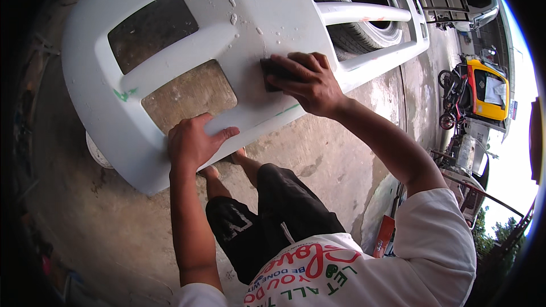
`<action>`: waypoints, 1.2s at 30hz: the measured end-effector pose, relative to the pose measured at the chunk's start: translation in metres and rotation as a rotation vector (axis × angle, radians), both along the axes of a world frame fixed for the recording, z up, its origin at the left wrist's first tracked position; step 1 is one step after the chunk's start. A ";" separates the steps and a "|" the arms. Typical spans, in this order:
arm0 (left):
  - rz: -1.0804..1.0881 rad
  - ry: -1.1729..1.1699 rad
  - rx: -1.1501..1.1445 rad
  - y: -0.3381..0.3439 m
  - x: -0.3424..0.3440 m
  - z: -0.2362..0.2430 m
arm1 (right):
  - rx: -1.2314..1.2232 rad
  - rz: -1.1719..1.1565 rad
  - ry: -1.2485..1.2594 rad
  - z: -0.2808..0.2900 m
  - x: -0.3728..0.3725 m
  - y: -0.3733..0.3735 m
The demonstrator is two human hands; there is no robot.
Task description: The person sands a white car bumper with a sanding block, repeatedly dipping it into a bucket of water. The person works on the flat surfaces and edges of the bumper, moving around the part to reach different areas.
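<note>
A white bumper [91,102] with cut-out openings, green smudges and scattered droplets fills the upper left and middle of the head view. My right hand [304,79] grips a dark block [270,77] pressed against its flat face, between the smaller openings and the long slotted one. My left hand [196,142] holds the bar below the lower square opening, fingertips curled over the inner edge and thumb lying toward the right along the surface.
A tire [361,37] shows through the long opening. A round white object [98,150] sits under the bumper's left end. My bare feet stand on concrete [307,148] beneath its near edge. A motorcycle [446,99], a yellow sidecar [489,91] and other vehicles stand at the right.
</note>
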State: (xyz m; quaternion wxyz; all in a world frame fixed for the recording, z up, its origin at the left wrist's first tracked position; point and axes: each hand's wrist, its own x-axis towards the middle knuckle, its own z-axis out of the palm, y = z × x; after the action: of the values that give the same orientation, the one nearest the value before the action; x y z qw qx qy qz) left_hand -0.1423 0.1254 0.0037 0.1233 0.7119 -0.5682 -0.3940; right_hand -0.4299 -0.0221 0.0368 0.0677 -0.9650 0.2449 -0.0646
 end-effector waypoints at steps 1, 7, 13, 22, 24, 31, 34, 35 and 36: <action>-0.015 -0.005 0.014 0.001 -0.002 0.002 | 0.064 0.060 0.081 0.010 -0.013 0.012; 0.020 -0.026 -0.002 0.000 -0.007 -0.004 | -0.148 -0.031 -0.043 -0.004 0.042 -0.055; -0.007 -0.054 -0.010 -0.004 -0.007 -0.002 | -0.028 0.019 0.005 -0.005 -0.011 -0.006; 0.026 0.041 -0.011 0.007 0.005 -0.017 | -0.020 0.037 -0.040 -0.010 0.012 -0.003; -0.003 -0.073 -0.092 0.000 -0.004 -0.013 | -0.069 0.222 0.022 -0.005 0.001 -0.024; 0.037 0.054 0.057 0.004 0.007 -0.015 | -0.122 -0.213 -0.132 -0.027 0.073 -0.036; 0.055 0.084 0.058 0.001 0.007 -0.010 | -0.042 0.101 0.004 -0.018 0.026 0.008; 0.041 0.032 0.007 -0.002 0.002 -0.010 | -0.073 0.203 0.055 -0.009 0.024 -0.013; 0.024 -0.033 -0.042 -0.003 -0.001 -0.009 | -0.148 0.205 0.016 -0.009 0.032 -0.038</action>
State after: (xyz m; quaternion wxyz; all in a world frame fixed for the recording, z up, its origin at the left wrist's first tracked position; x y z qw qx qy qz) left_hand -0.1430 0.1228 -0.0051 0.1338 0.7223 -0.5697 -0.3686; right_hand -0.3975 -0.0602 0.0275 0.0008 -0.9878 0.1401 -0.0676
